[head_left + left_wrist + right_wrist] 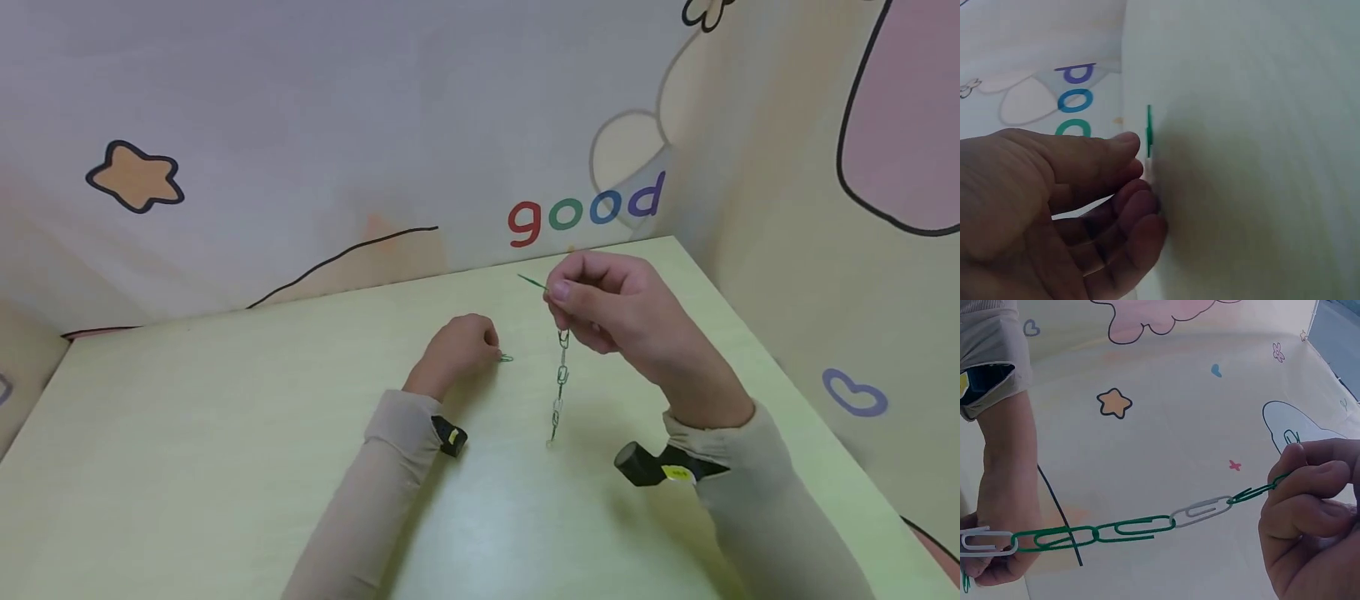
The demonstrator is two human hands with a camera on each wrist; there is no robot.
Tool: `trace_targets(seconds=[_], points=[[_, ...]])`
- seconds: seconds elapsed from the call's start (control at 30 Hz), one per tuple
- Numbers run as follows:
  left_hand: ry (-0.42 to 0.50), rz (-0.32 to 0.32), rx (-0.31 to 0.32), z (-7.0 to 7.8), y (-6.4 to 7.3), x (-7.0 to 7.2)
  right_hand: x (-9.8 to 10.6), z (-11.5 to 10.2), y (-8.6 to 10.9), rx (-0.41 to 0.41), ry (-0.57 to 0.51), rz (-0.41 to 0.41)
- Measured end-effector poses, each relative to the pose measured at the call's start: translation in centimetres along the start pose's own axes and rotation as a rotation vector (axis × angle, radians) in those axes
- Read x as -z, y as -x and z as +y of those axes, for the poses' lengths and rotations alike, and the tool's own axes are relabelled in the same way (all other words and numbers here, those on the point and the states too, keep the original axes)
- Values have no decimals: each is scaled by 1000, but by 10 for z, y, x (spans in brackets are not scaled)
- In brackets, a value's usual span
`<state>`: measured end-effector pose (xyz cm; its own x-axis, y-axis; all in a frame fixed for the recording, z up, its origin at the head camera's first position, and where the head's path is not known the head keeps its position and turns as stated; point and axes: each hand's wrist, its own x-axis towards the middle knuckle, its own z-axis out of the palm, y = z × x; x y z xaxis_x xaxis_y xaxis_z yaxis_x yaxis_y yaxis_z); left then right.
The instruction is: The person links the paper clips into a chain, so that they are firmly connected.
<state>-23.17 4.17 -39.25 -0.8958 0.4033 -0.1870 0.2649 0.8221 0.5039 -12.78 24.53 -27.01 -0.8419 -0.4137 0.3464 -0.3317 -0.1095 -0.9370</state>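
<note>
My right hand (611, 304) is raised above the table, pinching a green paper clip (532, 282) between thumb and fingertips. From under its fingers hangs a chain of linked paper clips (562, 375), some green and some white. In the right wrist view the green links (1135, 528) show close up, and part of the chain is hidden inside the curled fingers (1313, 487). My left hand (457, 346) is low over the table, fingers loosely bent. A single green paper clip (1149, 131) lies on the table just beyond its thumb and fingertips.
The pale table (225, 433) meets a printed wall (337, 150) at the back, with the word "good" on it. Another wall (810, 292) runs along the right side. Black cameras (639, 464) are strapped to both sleeves.
</note>
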Motion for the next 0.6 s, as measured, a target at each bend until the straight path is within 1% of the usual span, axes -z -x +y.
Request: trace_targets(seconds=[0.07,0.2,0.27,0.33,0.37,0.43,0.53,0.6], points=[[-38,7,5,0,1,-2,0,-1,0,0,7,16],[-123,4,-14,-1,3,-5,-1,-3,-2,-1,23,25],[-132,-10,-22,-2,3,-5,-1,-3,-2,-7,35,21],[-116,-14,-44,-5,3,-5,-1,-3,-3,-12,54,21],[-90,-9,-57,-7,4,-5,-1,-3,-3,-16,63,21],[-11,12,-78,-12,5,-3,0,-3,-2,-28,82,27],[158,56,-109,-17,11,4,1,-2,-2,-50,136,45],[272,79,-136,-17,17,11,1,-1,-2,-77,192,67]])
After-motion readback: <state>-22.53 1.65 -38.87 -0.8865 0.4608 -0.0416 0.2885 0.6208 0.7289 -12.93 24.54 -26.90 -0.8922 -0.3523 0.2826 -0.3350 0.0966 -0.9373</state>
